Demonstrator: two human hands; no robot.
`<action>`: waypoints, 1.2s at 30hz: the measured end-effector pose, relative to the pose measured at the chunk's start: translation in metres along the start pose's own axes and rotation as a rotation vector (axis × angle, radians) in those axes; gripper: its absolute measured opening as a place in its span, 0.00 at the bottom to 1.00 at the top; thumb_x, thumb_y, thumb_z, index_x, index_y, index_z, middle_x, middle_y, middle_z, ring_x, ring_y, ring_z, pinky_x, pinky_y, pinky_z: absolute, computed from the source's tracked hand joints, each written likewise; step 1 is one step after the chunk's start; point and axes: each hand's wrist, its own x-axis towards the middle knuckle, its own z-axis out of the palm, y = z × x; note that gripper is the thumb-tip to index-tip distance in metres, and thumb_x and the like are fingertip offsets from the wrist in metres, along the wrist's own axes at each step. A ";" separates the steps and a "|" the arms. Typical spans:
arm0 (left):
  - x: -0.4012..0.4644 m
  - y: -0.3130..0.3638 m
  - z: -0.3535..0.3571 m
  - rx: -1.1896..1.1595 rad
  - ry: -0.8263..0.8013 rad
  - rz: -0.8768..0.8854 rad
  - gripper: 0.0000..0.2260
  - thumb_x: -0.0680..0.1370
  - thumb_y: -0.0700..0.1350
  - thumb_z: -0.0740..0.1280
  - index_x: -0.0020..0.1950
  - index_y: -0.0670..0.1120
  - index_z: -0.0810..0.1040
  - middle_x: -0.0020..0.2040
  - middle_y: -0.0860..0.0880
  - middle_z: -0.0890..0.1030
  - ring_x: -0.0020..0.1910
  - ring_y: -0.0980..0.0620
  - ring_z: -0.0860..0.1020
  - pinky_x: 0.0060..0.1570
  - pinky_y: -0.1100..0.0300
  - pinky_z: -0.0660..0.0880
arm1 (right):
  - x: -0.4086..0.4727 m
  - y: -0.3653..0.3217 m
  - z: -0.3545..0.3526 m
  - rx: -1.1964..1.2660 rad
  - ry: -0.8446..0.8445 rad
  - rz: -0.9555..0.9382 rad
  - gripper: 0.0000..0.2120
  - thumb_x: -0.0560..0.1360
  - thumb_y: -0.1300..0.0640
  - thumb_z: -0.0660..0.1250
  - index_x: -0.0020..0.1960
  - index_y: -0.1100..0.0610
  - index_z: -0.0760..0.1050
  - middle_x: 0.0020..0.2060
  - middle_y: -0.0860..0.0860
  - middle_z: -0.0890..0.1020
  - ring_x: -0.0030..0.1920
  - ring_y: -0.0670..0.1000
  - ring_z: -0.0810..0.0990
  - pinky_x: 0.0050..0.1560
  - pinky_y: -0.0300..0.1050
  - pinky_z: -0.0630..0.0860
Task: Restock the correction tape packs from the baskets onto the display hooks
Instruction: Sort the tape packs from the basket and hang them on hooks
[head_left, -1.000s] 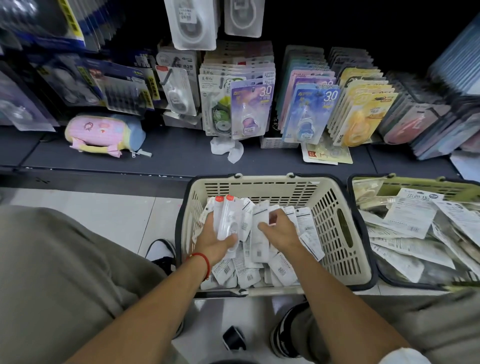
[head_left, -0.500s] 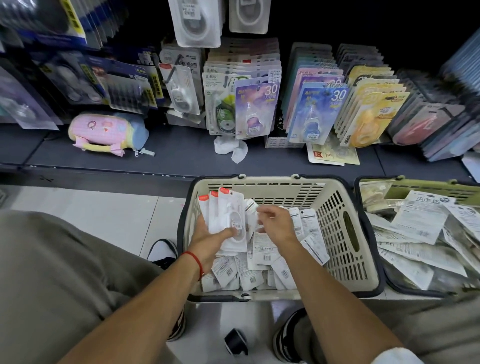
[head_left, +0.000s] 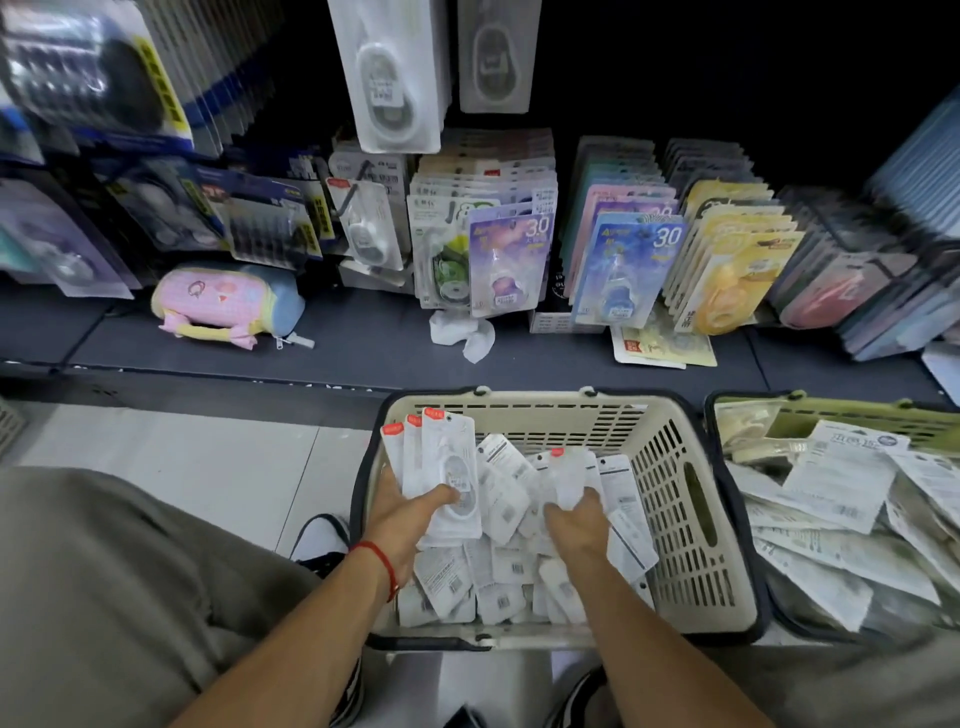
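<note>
A cream plastic basket (head_left: 691, 525) on the floor holds several white correction tape packs (head_left: 498, 571). My left hand (head_left: 410, 514) grips a fanned stack of three white packs with red tabs (head_left: 441, 467), held upright at the basket's left side. My right hand (head_left: 576, 525) is down in the pile, closed on one more white pack (head_left: 566, 473) with a red tab. Display hooks (head_left: 483, 208) at the back carry rows of hanging packs, white ones (head_left: 384, 73) at the top.
A green basket (head_left: 831, 415) full of flat packs stands to the right. A pink and blue pouch (head_left: 223, 301), crumpled white paper (head_left: 462, 332) and a loose yellow pack (head_left: 665, 348) lie on the dark shelf base. My knees flank the cream basket.
The stack in my left hand has risen and tilted more upright. My right hand has shifted right and closed on another pack from the pile.
</note>
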 end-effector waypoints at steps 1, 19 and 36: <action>0.000 0.002 0.002 -0.008 0.000 -0.001 0.29 0.72 0.32 0.77 0.68 0.54 0.76 0.60 0.46 0.85 0.58 0.42 0.83 0.57 0.38 0.82 | -0.001 -0.004 -0.012 0.155 0.052 0.027 0.18 0.78 0.63 0.69 0.68 0.62 0.74 0.59 0.61 0.83 0.54 0.60 0.81 0.54 0.50 0.78; -0.014 0.218 0.022 0.019 -0.361 0.579 0.34 0.73 0.35 0.79 0.74 0.52 0.71 0.65 0.50 0.84 0.66 0.48 0.82 0.63 0.49 0.80 | -0.079 -0.284 -0.095 0.337 -0.442 -0.772 0.09 0.82 0.59 0.70 0.62 0.57 0.81 0.53 0.54 0.89 0.54 0.54 0.88 0.54 0.48 0.84; -0.002 0.301 0.020 -0.047 0.054 0.801 0.31 0.63 0.46 0.78 0.63 0.58 0.73 0.58 0.57 0.83 0.56 0.58 0.82 0.55 0.56 0.79 | -0.062 -0.389 -0.099 0.323 -0.105 -1.073 0.09 0.82 0.52 0.71 0.61 0.49 0.79 0.49 0.44 0.88 0.49 0.44 0.87 0.50 0.45 0.83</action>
